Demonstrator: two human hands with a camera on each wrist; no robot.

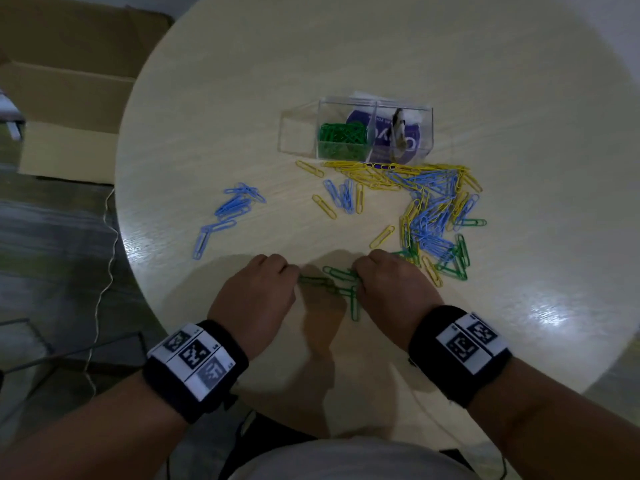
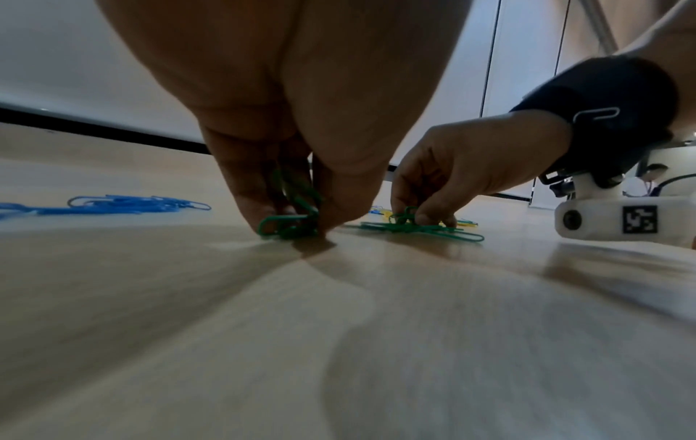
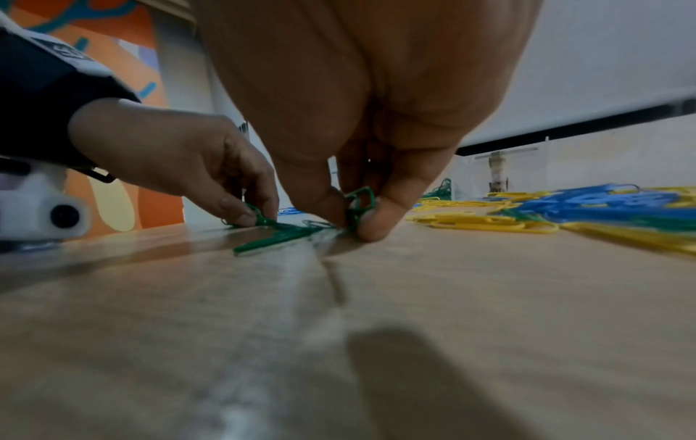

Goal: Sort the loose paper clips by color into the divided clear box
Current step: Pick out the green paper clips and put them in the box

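Note:
Both hands work low on the table over a small cluster of green paper clips [image 1: 337, 282]. My left hand [image 1: 263, 285] pinches several green clips [image 2: 292, 214] between thumb and fingertips against the wood. My right hand [image 1: 384, 282] pinches a bunch of green clips [image 3: 359, 205] the same way, a hand's width to the right. More green clips [image 3: 275, 235] lie flat between the hands. The divided clear box [image 1: 398, 110] stands farther back, with green clips [image 1: 341, 136] in its left compartment.
A mixed heap of yellow, blue and green clips [image 1: 429, 209] spreads right of centre, below the box. A separate group of blue clips [image 1: 232, 209] lies at the left. The round table's edge [image 1: 119, 216] curves near it. A cardboard box [image 1: 69, 109] sits on the floor, left.

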